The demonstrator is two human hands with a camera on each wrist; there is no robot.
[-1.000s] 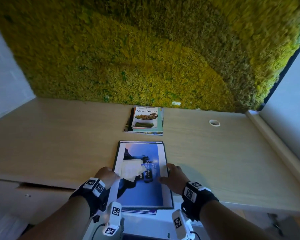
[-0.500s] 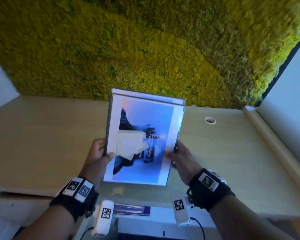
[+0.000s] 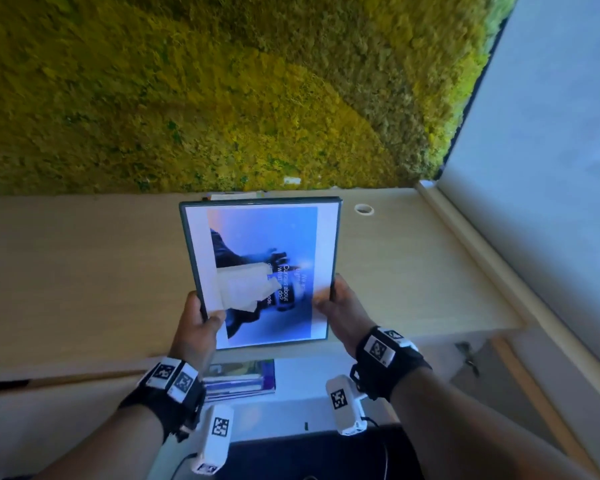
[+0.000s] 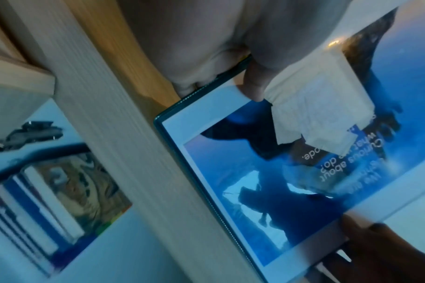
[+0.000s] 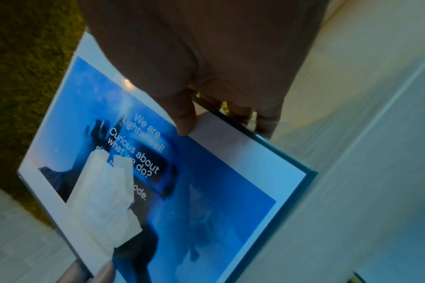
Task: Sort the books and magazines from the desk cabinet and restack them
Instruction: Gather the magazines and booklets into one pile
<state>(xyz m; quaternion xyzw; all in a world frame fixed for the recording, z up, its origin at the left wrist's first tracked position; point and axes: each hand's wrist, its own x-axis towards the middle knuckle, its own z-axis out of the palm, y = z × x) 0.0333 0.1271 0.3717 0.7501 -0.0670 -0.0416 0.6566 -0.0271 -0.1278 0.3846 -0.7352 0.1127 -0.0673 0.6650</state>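
While the blue-covered magazine [image 3: 260, 268] is held tilted up above the desk [image 3: 84, 258], its 2 side edges are pinched by the left hand [image 3: 196, 327] and the right hand [image 3: 343, 315], thumbs on the cover (a pale paper patch is stuck there). Beyond the hands, a small stack [image 3: 234, 195] is barely seen; below them, more magazines [image 3: 239, 379] lie in the cabinet, so sorting is judged only partly done
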